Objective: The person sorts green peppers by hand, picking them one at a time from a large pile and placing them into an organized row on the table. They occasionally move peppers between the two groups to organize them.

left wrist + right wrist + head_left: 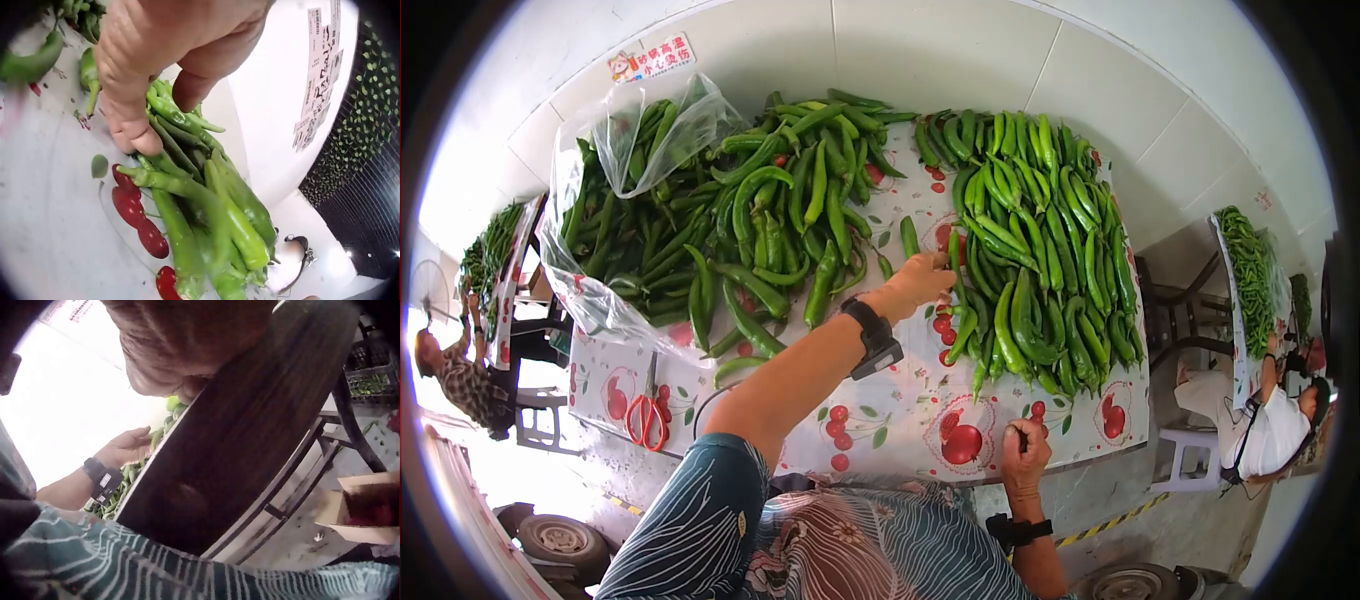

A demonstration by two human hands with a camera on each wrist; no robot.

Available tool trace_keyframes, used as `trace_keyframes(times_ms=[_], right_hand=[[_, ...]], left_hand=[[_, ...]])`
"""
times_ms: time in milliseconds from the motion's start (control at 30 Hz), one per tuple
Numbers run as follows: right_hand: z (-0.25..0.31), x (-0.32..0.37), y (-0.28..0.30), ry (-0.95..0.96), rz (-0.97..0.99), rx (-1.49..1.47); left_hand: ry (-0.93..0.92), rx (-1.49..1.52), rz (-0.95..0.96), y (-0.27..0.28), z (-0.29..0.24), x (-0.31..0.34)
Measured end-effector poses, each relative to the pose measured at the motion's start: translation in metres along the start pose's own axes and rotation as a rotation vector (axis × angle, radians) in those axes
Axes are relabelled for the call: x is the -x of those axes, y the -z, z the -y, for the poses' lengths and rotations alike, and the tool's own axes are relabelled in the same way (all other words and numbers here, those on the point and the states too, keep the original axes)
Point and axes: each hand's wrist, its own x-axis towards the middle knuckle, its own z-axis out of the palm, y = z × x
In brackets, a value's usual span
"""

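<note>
My left hand [922, 283] reaches across to the near-left edge of a stacked pile of green chili peppers [1040, 260]. Its fingertips are right at a pepper [957, 262] on that edge. Seen from the left wrist, the fingers [140, 134] point down onto the peppers [181, 206], with the thumb apart on the far side. By the table's front edge, my right hand [1025, 455] hangs loosely curled, and no pepper shows in it. To the left lies a looser heap of peppers [780, 210], partly inside a clear plastic bag [625, 145].
A patterned cloth [880, 370] covers the table. Red-handled scissors [646, 422] lie at its front left. A tiled wall [940, 50] stands behind. People sit at other pepper-laden tables on both sides. A cardboard box [365, 509] is on the floor.
</note>
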Motion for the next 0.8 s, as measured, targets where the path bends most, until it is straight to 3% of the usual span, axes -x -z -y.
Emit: trace_keyframes(times_ms=[100,200,300,333,433,667,800], right_hand=[[-0.004,0.002,0.001,-0.008,-0.001,-0.007],[-0.004,0.002,0.000,-0.010,0.004,-0.009],[-0.007,0.003,0.002,0.002,0.014,-0.010],[-0.008,0.003,0.001,0.007,0.011,-0.012],[-0.008,0.005,0.000,0.001,-0.005,-0.004],[-0.001,0.003,0.002,-0.068,0.002,0.003],[-0.008,0.004,-0.001,0.011,-0.036,0.006]], left_hand=[[-0.092,-0.156,-0.024,0.003,-0.015,0.012],[-0.355,-0.542,-0.372,0.032,-0.017,0.009],[-0.444,-0.996,-0.495,0.056,0.000,-0.005],[-0.274,-0.888,-0.341,0.057,-0.002,-0.010],[-0.328,-0.976,-0.251,0.040,-0.004,-0.019],[-0.271,-0.922,-0.365,0.008,-0.011,-0.047],[-0.213,-0.710,-0.442,0.014,-0.020,-0.066]])
